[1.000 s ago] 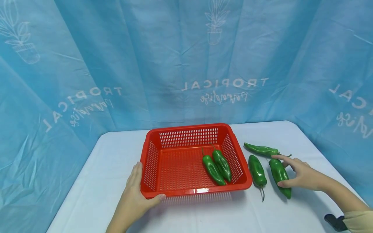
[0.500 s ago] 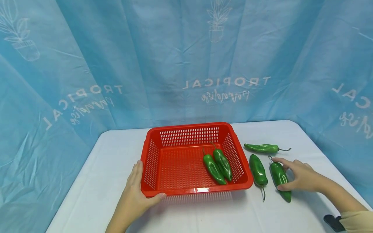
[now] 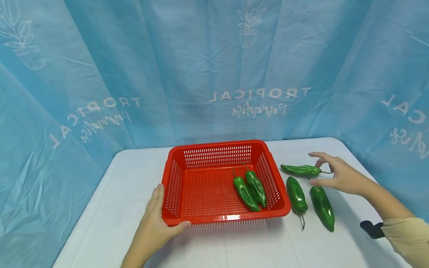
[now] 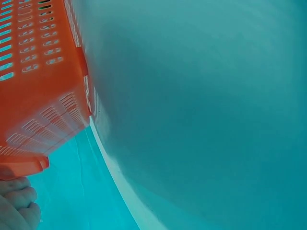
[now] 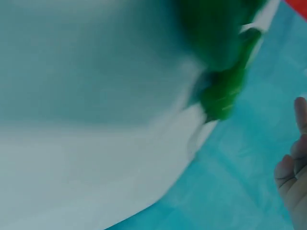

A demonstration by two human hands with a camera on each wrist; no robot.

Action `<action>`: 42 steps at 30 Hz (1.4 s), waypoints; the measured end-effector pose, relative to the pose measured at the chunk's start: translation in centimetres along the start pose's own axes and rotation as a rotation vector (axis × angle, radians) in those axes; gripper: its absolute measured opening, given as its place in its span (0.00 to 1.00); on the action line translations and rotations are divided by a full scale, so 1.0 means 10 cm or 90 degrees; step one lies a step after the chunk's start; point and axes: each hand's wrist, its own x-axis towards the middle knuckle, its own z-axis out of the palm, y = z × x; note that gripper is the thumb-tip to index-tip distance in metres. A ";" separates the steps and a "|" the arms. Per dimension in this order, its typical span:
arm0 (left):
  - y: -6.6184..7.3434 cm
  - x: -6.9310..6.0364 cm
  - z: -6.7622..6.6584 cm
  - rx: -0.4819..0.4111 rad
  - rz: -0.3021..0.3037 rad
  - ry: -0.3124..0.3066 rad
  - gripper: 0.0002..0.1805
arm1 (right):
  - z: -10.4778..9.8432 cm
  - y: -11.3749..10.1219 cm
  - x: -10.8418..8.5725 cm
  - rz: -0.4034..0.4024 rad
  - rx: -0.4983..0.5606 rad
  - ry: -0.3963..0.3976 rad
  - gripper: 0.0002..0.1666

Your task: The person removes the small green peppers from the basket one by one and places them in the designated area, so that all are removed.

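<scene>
A red perforated basket (image 3: 201,193) stands mid-table with two green chili peppers (image 3: 246,195) inside, at its right. My left hand (image 3: 157,223) rests against its front left corner, fingers along the left side and thumb on the front rim. In the left wrist view, fingertips (image 4: 21,196) touch the rim. Three more green chili peppers lie right of the basket: a slim pepper (image 3: 301,170) at the back, a wider pepper (image 3: 296,195) beside the basket, and another pepper (image 3: 323,208) farther right. My right hand (image 3: 342,175) hovers by the slim pepper's stem, thumb and index finger apart, holding nothing.
A white cloth (image 3: 110,208) covers the table. Blue printed curtains (image 3: 201,74) hang behind and at both sides. A dark object (image 3: 372,229) shows by the right sleeve (image 3: 405,238). Peppers are blurred in the right wrist view.
My right hand has left the rightmost pepper and moved back toward the slim pepper. That rightmost pepper has shifted slightly on the table. The left hand and basket stay nearly put.
</scene>
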 end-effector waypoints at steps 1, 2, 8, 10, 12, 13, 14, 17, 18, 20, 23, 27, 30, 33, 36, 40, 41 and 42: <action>0.00 0.00 0.00 0.001 -0.002 -0.001 0.78 | -0.01 -0.07 0.06 -0.003 0.007 0.004 0.49; 0.00 0.00 0.00 0.001 -0.005 -0.004 0.78 | -0.01 -0.13 0.13 -0.011 0.016 0.004 0.48; 0.00 0.01 -0.01 0.004 -0.018 -0.010 0.78 | 0.08 -0.60 0.51 -0.058 0.069 -0.019 0.50; 0.00 0.01 -0.01 0.002 -0.017 -0.009 0.78 | 0.14 -0.76 0.61 -0.075 0.088 -0.039 0.51; -0.01 0.00 0.00 0.000 -0.013 -0.008 0.78 | 0.20 -0.91 0.69 -0.085 0.110 -0.067 0.52; -0.01 0.00 0.00 -0.001 -0.012 -0.007 0.78 | 0.23 -0.98 0.73 -0.093 0.117 -0.080 0.52; -0.01 0.01 0.00 -0.002 -0.011 -0.006 0.78 | 0.26 -1.03 0.77 -0.102 0.118 -0.092 0.52; -0.01 0.00 0.01 -0.003 -0.014 -0.006 0.78 | 0.37 -1.15 0.86 -0.127 0.109 -0.127 0.52; -0.01 0.00 0.01 -0.003 -0.015 -0.007 0.78 | 0.40 -1.18 0.88 -0.135 0.099 -0.137 0.52; 0.00 0.00 0.01 -0.002 -0.019 -0.008 0.77 | 0.48 -1.20 0.91 -0.147 0.073 -0.155 0.52; 0.00 0.00 0.01 -0.004 -0.017 -0.008 0.78 | 0.60 -1.20 0.94 -0.153 0.026 -0.177 0.53; 0.01 0.01 0.01 -0.001 -0.014 -0.002 0.77 | 0.72 -1.23 0.98 -0.174 -0.025 -0.199 0.53; 0.01 0.01 0.00 0.004 -0.016 -0.002 0.77 | 0.78 -1.27 1.00 -0.183 -0.063 -0.211 0.51; 0.01 0.01 0.00 0.006 -0.018 -0.004 0.78 | 0.83 -1.31 1.01 -0.183 -0.097 -0.221 0.50; 0.01 0.01 0.00 0.005 -0.016 -0.004 0.78 | 0.86 -1.34 1.03 -0.180 -0.120 -0.236 0.51; 0.02 0.01 -0.01 0.007 -0.015 -0.006 0.78 | 0.89 -1.39 1.04 -0.179 -0.146 -0.265 0.53; 0.02 0.01 -0.01 0.008 -0.016 -0.006 0.78 | 0.90 -1.40 1.05 -0.176 -0.151 -0.275 0.53; 0.03 0.01 -0.01 0.009 -0.017 -0.007 0.77 | 0.91 -1.42 1.05 -0.171 -0.155 -0.285 0.53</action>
